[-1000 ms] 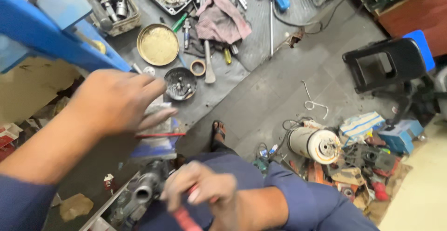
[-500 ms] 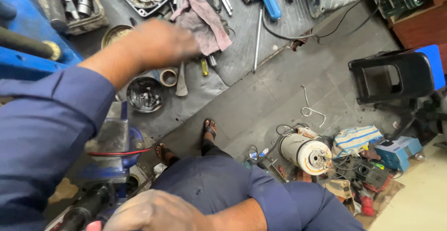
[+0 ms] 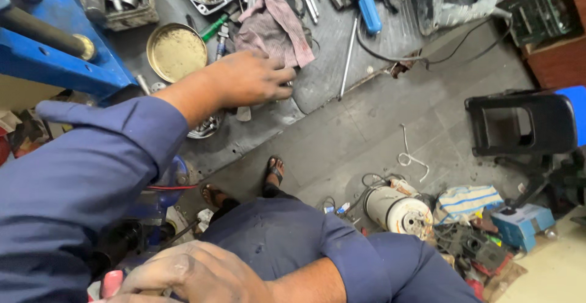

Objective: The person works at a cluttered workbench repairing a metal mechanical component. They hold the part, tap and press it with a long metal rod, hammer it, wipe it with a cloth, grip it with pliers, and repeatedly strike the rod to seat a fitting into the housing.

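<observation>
Reached out over the dark rubber floor mat (image 3: 342, 52) with the left hand (image 3: 247, 80), fingers spread and flat, palm down, gripping nothing visible. Lay just below a crumpled, dirty pink rag (image 3: 271, 28), fingertips (image 3: 287, 83) near its lower edge; whether touching the rag or some small part beneath, impossible to tell. Sat beside the wrist a round, shallow brass-coloured tin lid (image 3: 177, 51), open side up. Pointed diagonally just above it a green-handled screwdriver (image 3: 213, 27), long axis running from lower left to upper right. Stood further right a long thin steel rod (image 3: 348, 52), nearly upright in the frame, tilted slightly right at the top, with a blue-handled tool (image 3: 368, 11) above it, handle leaning up-left.

Rested low at the bottom edge the right hand (image 3: 189, 275), grimy, curled over a pink-red handle (image 3: 111, 283); grip partly hidden, so closed or merely laid on it, not clear.

Lay on the grey floor at the right a white cylindrical motor body (image 3: 397, 210), round end face turned down-right, and beside it a small blue rectangular cardboard box (image 3: 522, 225), lying flat. Stood further up a black plastic stool (image 3: 519, 123).
</observation>
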`<state>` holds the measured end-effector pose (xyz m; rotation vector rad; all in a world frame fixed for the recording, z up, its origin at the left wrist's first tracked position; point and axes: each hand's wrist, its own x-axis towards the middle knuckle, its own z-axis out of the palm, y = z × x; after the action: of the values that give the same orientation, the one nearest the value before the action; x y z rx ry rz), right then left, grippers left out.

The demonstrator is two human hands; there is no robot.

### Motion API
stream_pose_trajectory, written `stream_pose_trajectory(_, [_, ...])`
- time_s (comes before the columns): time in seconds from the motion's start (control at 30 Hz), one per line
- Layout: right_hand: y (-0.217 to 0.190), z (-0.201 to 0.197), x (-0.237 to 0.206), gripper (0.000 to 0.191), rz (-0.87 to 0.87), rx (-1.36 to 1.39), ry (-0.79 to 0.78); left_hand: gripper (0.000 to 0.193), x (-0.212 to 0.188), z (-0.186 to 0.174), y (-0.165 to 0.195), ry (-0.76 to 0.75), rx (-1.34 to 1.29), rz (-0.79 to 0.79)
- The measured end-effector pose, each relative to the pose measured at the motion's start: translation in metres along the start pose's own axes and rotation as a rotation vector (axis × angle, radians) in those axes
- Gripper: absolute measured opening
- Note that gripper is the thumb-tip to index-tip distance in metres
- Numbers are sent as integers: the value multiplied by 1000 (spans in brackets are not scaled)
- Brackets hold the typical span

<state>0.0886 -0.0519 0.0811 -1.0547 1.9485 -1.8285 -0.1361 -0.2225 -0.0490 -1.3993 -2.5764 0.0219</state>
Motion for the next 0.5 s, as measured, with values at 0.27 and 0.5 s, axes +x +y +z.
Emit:
stream_pose_trajectory(0.27, [-10, -6, 3, 26, -44, -51, -95, 15, -46, -19, -21, -122, 174, -858])
stream_pose_trajectory(0.5, [-4, -12, 14, 29, -145, -52, -154, 19, -41, -19, -27, -273, 226, -1006])
